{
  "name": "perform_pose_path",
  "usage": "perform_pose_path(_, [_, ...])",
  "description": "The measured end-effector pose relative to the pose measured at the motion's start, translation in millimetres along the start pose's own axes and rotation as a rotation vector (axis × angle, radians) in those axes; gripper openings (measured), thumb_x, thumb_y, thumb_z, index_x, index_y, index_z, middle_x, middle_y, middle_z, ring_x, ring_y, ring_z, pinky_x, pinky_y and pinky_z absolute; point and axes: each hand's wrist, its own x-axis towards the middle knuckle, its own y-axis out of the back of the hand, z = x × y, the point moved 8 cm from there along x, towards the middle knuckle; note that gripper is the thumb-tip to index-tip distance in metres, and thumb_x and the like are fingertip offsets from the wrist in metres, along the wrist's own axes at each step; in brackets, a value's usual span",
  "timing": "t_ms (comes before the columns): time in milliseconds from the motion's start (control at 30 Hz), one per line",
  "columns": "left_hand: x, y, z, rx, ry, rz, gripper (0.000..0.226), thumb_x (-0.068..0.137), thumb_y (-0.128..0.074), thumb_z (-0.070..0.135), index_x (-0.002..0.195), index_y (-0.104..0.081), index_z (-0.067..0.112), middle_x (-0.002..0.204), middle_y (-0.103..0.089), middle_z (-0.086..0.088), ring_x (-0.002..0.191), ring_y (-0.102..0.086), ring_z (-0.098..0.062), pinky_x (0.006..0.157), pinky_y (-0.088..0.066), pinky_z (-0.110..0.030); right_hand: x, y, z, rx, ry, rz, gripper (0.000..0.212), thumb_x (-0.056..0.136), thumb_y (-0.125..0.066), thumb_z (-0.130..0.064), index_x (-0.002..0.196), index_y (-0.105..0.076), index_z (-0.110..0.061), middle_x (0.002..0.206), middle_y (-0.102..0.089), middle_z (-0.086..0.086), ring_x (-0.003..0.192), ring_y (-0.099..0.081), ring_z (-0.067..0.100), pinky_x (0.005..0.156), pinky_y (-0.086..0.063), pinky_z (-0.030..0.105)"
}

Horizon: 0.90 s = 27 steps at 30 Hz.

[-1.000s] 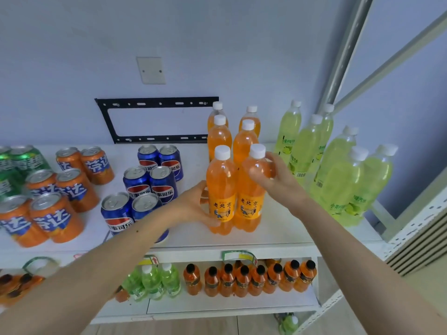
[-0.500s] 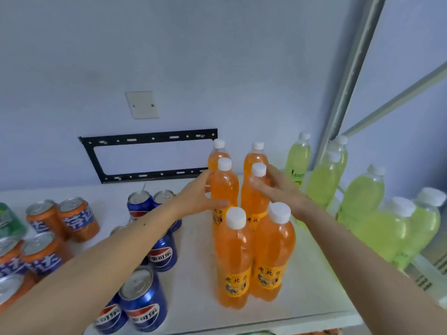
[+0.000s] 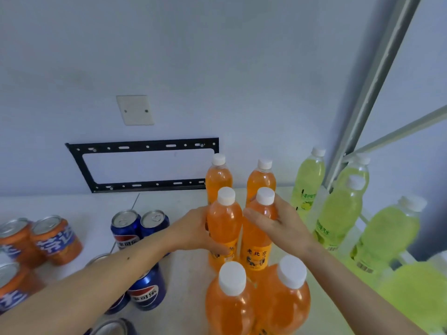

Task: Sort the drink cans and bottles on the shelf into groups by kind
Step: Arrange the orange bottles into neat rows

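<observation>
Orange middle-row bottles at frame centre: my left hand (image 3: 193, 229) grips the left bottle (image 3: 225, 228), my right hand (image 3: 281, 228) grips the right bottle (image 3: 258, 235).

Bare forearms, no sleeves; small dark mole on left forearm (image 3: 128, 258).

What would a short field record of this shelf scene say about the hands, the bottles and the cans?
left hand: grips middle-left orange bottle
right hand: grips middle-right orange bottle
orange bottles: six, in three pairs
green bottles: grouped at right
blue cans: left of orange bottles
orange cans: far left
</observation>
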Motion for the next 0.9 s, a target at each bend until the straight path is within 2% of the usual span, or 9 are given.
perform_pose_path(67, [-2.3,-2.1,2.4,0.002,-0.007,-0.012,0.066,0.068,-0.084,0.039,0.123,-0.048,0.042,0.119,-0.062,0.017,0.109,-0.061,-0.005,0.092,-0.054,-0.027,-0.3,1.4,-1.8,0.008,0.011,0.0,0.021,0.083,-0.071,-0.042,0.091,-0.064,-0.024,0.082,-0.07,-0.006,0.078,-0.067,0.011,0.074,-0.056,0.035])
perform_pose_path(267, [-9.0,-9.6,3.7,0.002,-0.019,-0.006,0.068,0.068,-0.085,0.04,0.122,-0.044,0.047,0.121,-0.059,0.02,0.11,-0.06,-0.005,0.092,-0.052,-0.023,-7.8,3.4,-2.3,0.008,0.022,0.005,0.019,0.082,-0.072,-0.04,0.089,-0.061,-0.026,0.08,-0.068,-0.009,0.07,-0.063,0.004,0.067,-0.052,0.027])
perform_pose_path(400, [-9.5,-9.9,6.4,-0.011,-0.022,-0.021,0.063,0.069,-0.084,0.039,0.113,-0.042,0.053,0.114,-0.057,0.028,0.103,-0.059,0.002,0.083,-0.05,-0.012,-10.8,2.3,0.1,-0.012,-0.013,0.035,0.025,0.079,-0.074,-0.046,0.091,-0.061,-0.028,0.085,-0.068,-0.008,0.076,-0.065,0.007,0.07,-0.053,0.029])
perform_pose_path(600, [-8.1,-10.4,2.8,-0.074,0.001,-0.031,0.065,0.069,-0.084,0.037,0.118,-0.044,0.048,0.12,-0.06,0.019,0.11,-0.061,-0.008,0.094,-0.053,-0.029,-9.6,2.3,-2.0,-0.038,-0.029,0.031,0.041,0.071,-0.069,-0.06,0.095,-0.06,-0.029,0.086,-0.069,-0.004,0.08,-0.064,0.006,0.073,-0.054,0.029])
perform_pose_path(733, [-10.6,-8.3,2.6,-0.078,0.0,-0.064,0.066,0.069,-0.085,0.035,0.12,-0.045,0.047,0.121,-0.06,0.02,0.111,-0.06,-0.005,0.094,-0.052,-0.026,-14.0,6.1,-4.7,-0.062,-0.01,0.015,0.047,0.067,-0.066,-0.072,0.097,-0.058,-0.037,0.091,-0.068,-0.01,0.084,-0.063,0.001,0.071,-0.051,0.019])
perform_pose_path(833, [-13.6,12.9,-0.6,-0.067,0.004,-0.061,0.078,0.063,-0.088,0.034,0.126,-0.044,0.048,0.124,-0.058,0.023,0.114,-0.057,-0.001,0.095,-0.05,-0.023,-12.1,32.5,-10.3,0.032,0.068,0.192,0.045,0.071,-0.059,-0.064,0.103,-0.063,-0.032,0.095,-0.07,-0.014,0.092,-0.064,-0.001,0.075,-0.049,0.014])
perform_pose_path(900, [-15.2,42.0,-2.2,-0.118,0.018,0.02,0.079,0.063,-0.088,0.026,0.129,-0.047,0.043,0.122,-0.061,0.02,0.112,-0.06,-0.002,0.091,-0.052,-0.024,-7.0,55.9,-13.6,0.095,0.102,0.357,0.043,0.077,-0.055,-0.06,0.102,-0.065,-0.025,0.097,-0.069,-0.012,0.092,-0.062,-0.005,0.073,-0.045,0.007])
